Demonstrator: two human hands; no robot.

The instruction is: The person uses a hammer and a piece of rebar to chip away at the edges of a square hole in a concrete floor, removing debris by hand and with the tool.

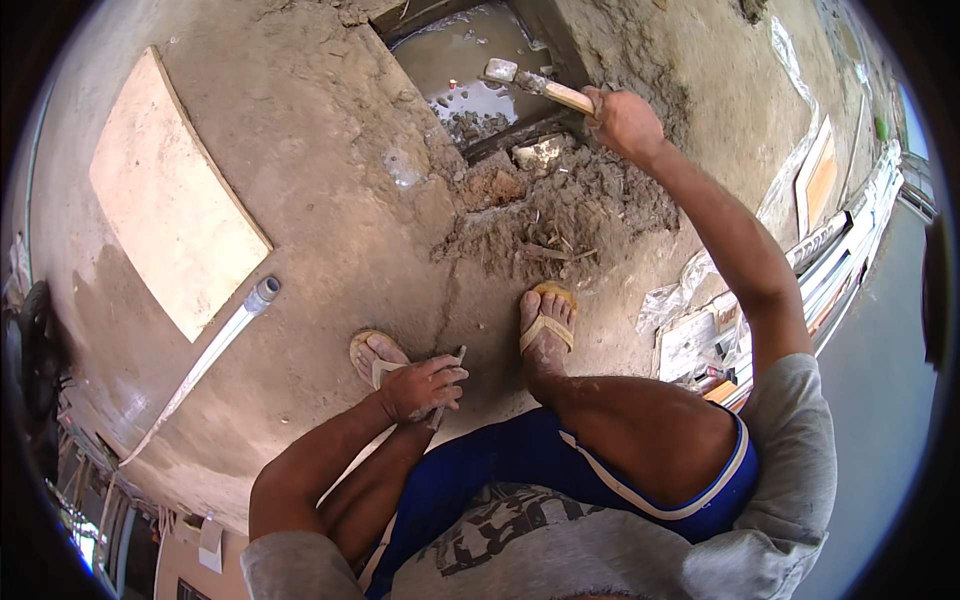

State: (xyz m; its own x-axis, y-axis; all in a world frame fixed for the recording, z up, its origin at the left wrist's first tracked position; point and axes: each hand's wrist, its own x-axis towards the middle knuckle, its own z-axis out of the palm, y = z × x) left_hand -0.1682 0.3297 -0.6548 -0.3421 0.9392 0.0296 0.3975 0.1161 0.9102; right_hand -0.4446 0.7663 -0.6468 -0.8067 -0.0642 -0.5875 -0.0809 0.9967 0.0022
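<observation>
My right hand [627, 122] is closed around the wooden handle of a hammer [562, 96]. The hammer's mud-smeared, pale head is over the near right part of a square pit [470, 55] with murky water in it. Close to my left foot, my left hand [420, 388] is wrapped round a thin, mud-coated rod [460, 356], perhaps a chisel; its ends show above and below the fingers, the middle is hidden. A whitish broken block [540, 152] and a reddish brick piece [492, 187] sit at the pit's near edge.
Loose wet mud [580, 215] is heaped between the pit and my sandalled feet. A pale board [175, 190] lies at left, beside a grey-white pipe [225, 335]. Along the right side are plastic sheeting [790, 70], a small wooden panel [817, 175] and long white strips [850, 260].
</observation>
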